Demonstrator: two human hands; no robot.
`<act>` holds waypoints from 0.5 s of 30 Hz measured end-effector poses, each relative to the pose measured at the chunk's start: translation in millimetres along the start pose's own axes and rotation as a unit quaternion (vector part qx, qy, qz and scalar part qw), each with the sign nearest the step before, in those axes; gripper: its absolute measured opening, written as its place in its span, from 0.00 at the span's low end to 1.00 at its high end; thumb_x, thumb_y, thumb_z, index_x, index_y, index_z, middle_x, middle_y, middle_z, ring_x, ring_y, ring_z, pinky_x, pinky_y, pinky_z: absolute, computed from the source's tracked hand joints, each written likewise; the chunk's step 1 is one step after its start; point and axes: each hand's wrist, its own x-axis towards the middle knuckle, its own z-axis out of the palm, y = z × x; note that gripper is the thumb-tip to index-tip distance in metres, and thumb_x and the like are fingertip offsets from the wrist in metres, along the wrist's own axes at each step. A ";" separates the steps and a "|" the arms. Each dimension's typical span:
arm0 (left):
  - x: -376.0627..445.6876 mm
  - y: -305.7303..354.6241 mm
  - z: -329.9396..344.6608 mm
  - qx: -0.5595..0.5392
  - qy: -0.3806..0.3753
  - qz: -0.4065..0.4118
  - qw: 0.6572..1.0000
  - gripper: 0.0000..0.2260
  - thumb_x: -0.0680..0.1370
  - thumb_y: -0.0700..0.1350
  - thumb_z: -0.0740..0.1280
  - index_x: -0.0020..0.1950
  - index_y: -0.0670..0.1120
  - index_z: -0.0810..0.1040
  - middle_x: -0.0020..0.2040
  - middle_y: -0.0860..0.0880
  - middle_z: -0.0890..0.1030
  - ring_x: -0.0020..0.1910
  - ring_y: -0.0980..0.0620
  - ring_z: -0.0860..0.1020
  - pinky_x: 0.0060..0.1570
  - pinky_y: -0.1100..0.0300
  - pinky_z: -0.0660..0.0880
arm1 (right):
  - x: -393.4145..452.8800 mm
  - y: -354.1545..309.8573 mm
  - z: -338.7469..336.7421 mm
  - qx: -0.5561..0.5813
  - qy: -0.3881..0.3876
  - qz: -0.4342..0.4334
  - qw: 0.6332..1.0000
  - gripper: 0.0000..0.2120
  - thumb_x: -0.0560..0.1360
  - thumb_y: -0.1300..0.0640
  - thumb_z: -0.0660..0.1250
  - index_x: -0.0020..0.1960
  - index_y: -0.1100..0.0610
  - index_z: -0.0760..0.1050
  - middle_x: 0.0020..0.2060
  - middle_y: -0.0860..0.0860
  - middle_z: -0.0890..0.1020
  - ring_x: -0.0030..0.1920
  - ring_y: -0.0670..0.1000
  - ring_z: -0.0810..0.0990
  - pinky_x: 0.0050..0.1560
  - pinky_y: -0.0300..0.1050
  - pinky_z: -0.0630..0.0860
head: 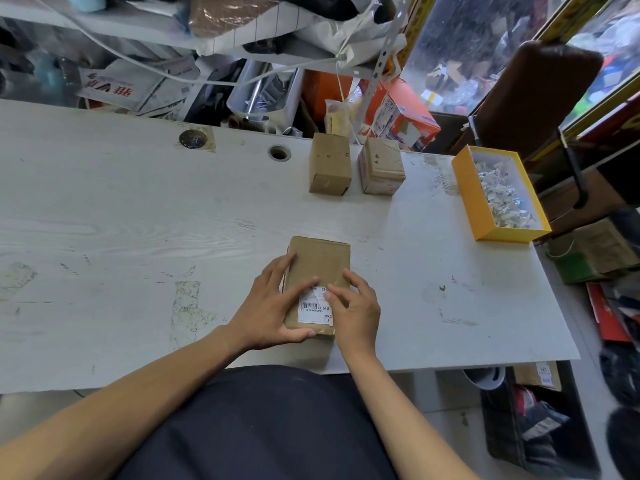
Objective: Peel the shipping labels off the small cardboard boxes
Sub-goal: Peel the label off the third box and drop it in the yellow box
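Note:
A small brown cardboard box (320,265) lies flat on the table near its front edge. A white shipping label (313,311) with a barcode is stuck on its near end. My left hand (273,306) grips the box's left side, thumb under the near edge and fingers on top. My right hand (353,306) rests on the right side of the box, its fingertips pressing on the label's upper right corner. Two more brown boxes (329,164) (381,168) stand upright side by side at the table's far edge.
A yellow tray (465,202) holding crumpled white paper scraps sits at the table's right edge. The grey table (138,220) has two round holes near the back. Cluttered shelves, bags and cartons stand behind; boxes and bags lie on the floor to the right.

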 end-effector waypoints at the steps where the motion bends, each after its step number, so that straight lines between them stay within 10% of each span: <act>1: 1.0 -0.6 0.4 0.010 0.002 0.012 1.000 0.39 0.67 0.70 0.69 0.75 0.55 0.67 0.80 0.44 0.52 0.77 0.41 0.55 0.70 0.42 0.64 | 0.1 -0.4 -0.2 -0.005 -0.003 -0.003 1.000 0.06 0.74 0.59 0.73 0.50 0.53 0.86 0.64 0.44 0.77 0.64 0.45 0.71 0.65 0.45 0.72; 7: 4.0 -3.3 1.8 0.050 0.001 0.043 0.998 0.40 0.68 0.70 0.69 0.74 0.52 0.68 0.79 0.48 0.58 0.76 0.39 0.59 0.65 0.40 0.69 | 1.0 -1.9 -2.2 -0.083 -0.017 -0.053 0.995 0.03 0.76 0.58 0.70 0.44 0.54 0.82 0.60 0.43 0.78 0.65 0.46 0.68 0.57 0.27 0.61; 15: 2.2 -3.8 2.5 0.041 -0.002 0.031 0.999 0.39 0.68 0.71 0.67 0.75 0.54 0.66 0.79 0.50 0.57 0.74 0.41 0.60 0.65 0.41 0.69 | 1.8 0.0 -11.2 -0.019 -0.083 -0.033 0.996 0.01 0.74 0.57 0.72 0.44 0.52 0.81 0.60 0.41 0.75 0.65 0.43 0.66 0.62 0.34 0.63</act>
